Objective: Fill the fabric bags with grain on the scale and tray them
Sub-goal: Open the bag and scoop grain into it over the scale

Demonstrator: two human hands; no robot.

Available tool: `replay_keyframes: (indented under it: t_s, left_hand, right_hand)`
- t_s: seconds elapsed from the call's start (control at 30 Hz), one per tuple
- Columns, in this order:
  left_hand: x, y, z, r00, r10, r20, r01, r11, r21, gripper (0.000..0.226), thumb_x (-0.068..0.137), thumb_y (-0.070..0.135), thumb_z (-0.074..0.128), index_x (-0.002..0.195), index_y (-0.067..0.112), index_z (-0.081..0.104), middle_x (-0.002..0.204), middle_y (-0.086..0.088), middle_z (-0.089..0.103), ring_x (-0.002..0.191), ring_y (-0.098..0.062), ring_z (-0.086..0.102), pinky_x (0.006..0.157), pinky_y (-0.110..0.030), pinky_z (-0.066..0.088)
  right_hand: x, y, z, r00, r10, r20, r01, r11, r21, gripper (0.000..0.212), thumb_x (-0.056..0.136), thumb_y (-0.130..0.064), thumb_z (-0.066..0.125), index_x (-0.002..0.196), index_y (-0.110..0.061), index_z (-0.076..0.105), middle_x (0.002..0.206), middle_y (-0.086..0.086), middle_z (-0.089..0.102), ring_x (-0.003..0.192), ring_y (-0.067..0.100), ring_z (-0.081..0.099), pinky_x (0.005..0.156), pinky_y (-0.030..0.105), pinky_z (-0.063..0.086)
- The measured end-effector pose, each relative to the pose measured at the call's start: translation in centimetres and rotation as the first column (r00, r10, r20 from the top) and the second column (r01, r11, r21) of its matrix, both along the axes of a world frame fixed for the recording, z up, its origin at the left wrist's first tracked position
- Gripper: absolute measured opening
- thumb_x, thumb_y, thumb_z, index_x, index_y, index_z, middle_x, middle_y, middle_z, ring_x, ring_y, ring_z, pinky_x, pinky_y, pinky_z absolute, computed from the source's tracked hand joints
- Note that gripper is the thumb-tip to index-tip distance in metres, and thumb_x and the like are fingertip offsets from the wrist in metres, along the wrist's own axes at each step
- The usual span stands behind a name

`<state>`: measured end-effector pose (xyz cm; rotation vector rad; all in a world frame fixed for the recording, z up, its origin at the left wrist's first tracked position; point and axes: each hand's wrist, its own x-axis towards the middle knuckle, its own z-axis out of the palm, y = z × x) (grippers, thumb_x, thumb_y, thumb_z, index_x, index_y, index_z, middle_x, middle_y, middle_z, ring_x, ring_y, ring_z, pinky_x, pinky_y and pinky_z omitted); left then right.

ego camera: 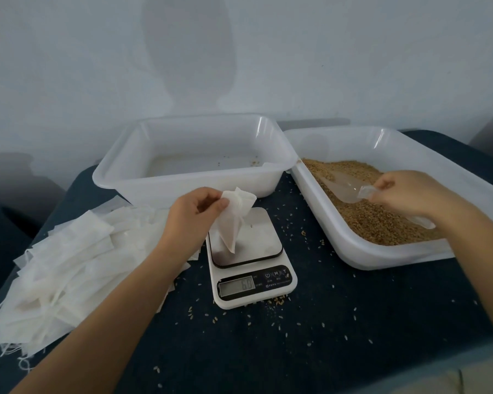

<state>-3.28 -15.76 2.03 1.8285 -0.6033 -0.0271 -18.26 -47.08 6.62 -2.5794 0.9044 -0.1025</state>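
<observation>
My left hand pinches the top of a white fabric bag. The bag hangs down with its lower tip touching the platform of the white digital scale. My right hand grips the handle of a clear plastic scoop, whose bowl lies in the brown grain inside the right-hand translucent tray. A second translucent tray stands behind the scale and holds only a few stray grains.
A loose pile of flat white fabric bags with drawstrings covers the left of the dark blue table. Spilled grains dot the cloth around the scale. A pale wall rises right behind the trays.
</observation>
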Motion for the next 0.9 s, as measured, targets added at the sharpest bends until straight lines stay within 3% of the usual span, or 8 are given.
replay_keyframes:
  t_s: [0.07, 0.2, 0.3, 0.37, 0.53, 0.7, 0.9]
  left_hand:
    - [0.1, 0.2, 0.2, 1.0, -0.014, 0.002, 0.014, 1.0, -0.003, 0.018, 0.086, 0.019, 0.064, 0.077, 0.034, 0.066, 0.077, 0.011, 0.069, 0.077, -0.009, 0.064, 0.074, -0.021, 0.051]
    - [0.4, 0.7, 0.4, 1.0, -0.018, 0.005, 0.018, 1.0, 0.024, 0.016, 0.084, 0.014, 0.066, 0.078, 0.028, 0.068, 0.077, 0.004, 0.07, 0.073, -0.009, 0.063, 0.07, -0.016, 0.049]
    - [0.5, 0.9, 0.3, 1.0, -0.018, -0.01, 0.018, 0.999, 0.033, 0.014, 0.083, 0.015, 0.068, 0.076, 0.027, 0.068, 0.073, 0.005, 0.07, 0.07, -0.007, 0.064, 0.068, -0.012, 0.049]
    - [0.4, 1.0, 0.2, 0.999, -0.028, -0.022, 0.029, 0.999, 0.037, 0.012, 0.082, 0.018, 0.068, 0.075, 0.028, 0.068, 0.073, 0.007, 0.07, 0.071, -0.008, 0.065, 0.069, -0.014, 0.05]
    - [0.4, 0.7, 0.1, 0.997, -0.04, -0.064, 0.041, 0.999, 0.016, 0.01, 0.082, 0.018, 0.068, 0.074, 0.023, 0.069, 0.074, 0.004, 0.07, 0.073, -0.01, 0.066, 0.075, -0.024, 0.054]
    - [0.1, 0.3, 0.2, 0.986, -0.089, -0.144, 0.077, 0.993, -0.085, 0.015, 0.082, 0.008, 0.068, 0.074, 0.02, 0.068, 0.07, 0.006, 0.071, 0.069, -0.007, 0.066, 0.069, -0.016, 0.053]
    - [0.0, 0.6, 0.4, 0.975, -0.191, -0.115, 0.183, 0.98, -0.077, 0.02, 0.084, 0.006, 0.065, 0.076, 0.023, 0.069, 0.08, 0.008, 0.073, 0.077, -0.003, 0.065, 0.075, -0.015, 0.052]
  right_hand:
    - [-0.4, 0.1, 0.5, 0.999, 0.012, 0.038, -0.012, 1.0, -0.006, 0.016, 0.088, -0.042, 0.062, 0.094, -0.028, 0.06, 0.097, -0.005, 0.06, 0.088, 0.017, 0.057, 0.076, 0.033, 0.04]
    - [-1.0, 0.7, 2.7, 0.983, 0.114, 0.146, -0.117, 0.993, 0.011, 0.012, 0.086, -0.04, 0.063, 0.095, -0.033, 0.059, 0.087, -0.016, 0.06, 0.078, 0.007, 0.058, 0.064, 0.026, 0.04]
    - [-1.6, 1.5, 4.4, 0.949, 0.19, 0.254, -0.227, 0.966, 0.126, 0.006, 0.084, -0.036, 0.066, 0.087, -0.04, 0.063, 0.078, -0.014, 0.069, 0.069, 0.005, 0.065, 0.062, 0.021, 0.04]
    - [-1.7, 2.4, 5.2, 0.922, 0.268, 0.281, -0.327, 0.926, 0.189, 0.009, 0.081, -0.036, 0.067, 0.088, -0.042, 0.067, 0.084, -0.021, 0.07, 0.072, 0.001, 0.067, 0.064, 0.02, 0.044]
    - [-1.2, 4.9, 5.8, 0.841, 0.498, 0.211, -0.539, 0.805, 0.247, 0.036, 0.061, -0.054, 0.065, 0.095, -0.042, 0.07, 0.096, -0.015, 0.071, 0.085, 0.003, 0.068, 0.075, 0.024, 0.052]
    - [-0.5, 5.9, 5.3, 0.788, 0.609, 0.09, -0.611, 0.755, 0.238, 0.017, 0.077, -0.036, 0.071, 0.094, -0.04, 0.07, 0.092, -0.016, 0.07, 0.082, 0.0, 0.066, 0.07, 0.017, 0.05]
    - [-0.1, 5.7, 5.3, 0.78, 0.625, 0.015, -0.605, 0.748, 0.271, 0.018, 0.082, -0.03, 0.071, 0.098, -0.036, 0.07, 0.094, -0.011, 0.071, 0.086, 0.007, 0.068, 0.083, 0.029, 0.055]
